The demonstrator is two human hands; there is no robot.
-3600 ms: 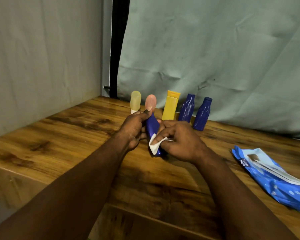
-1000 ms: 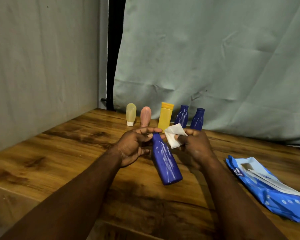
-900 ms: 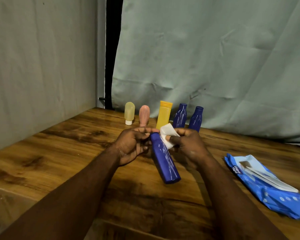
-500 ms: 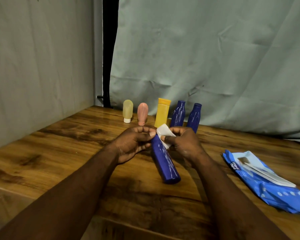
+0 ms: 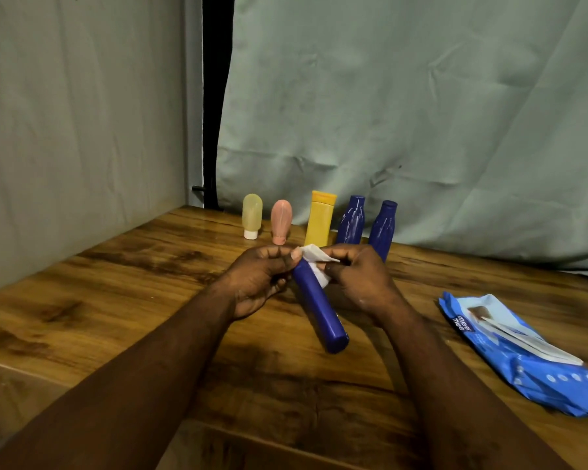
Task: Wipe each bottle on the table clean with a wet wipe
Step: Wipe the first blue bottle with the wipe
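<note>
A dark blue bottle (image 5: 319,307) hangs tilted above the wooden table (image 5: 116,300), its base pointing toward me. My left hand (image 5: 258,283) grips its upper end. My right hand (image 5: 357,279) presses a white wet wipe (image 5: 314,262) against the bottle's neck. Along the back stand a pale yellow bottle (image 5: 252,215), a pink bottle (image 5: 281,220), a yellow tube (image 5: 320,218) and two more dark blue bottles (image 5: 351,220) (image 5: 382,228).
A blue pack of wet wipes (image 5: 523,357) lies at the right, its flap partly lifted. A grey-green cloth (image 5: 404,113) hangs behind the table and a pale wall (image 5: 82,130) closes the left side.
The blue bottle has turned from upright in both hands to tilted with its base toward me. The wipe has moved from the lower body up to the neck.
</note>
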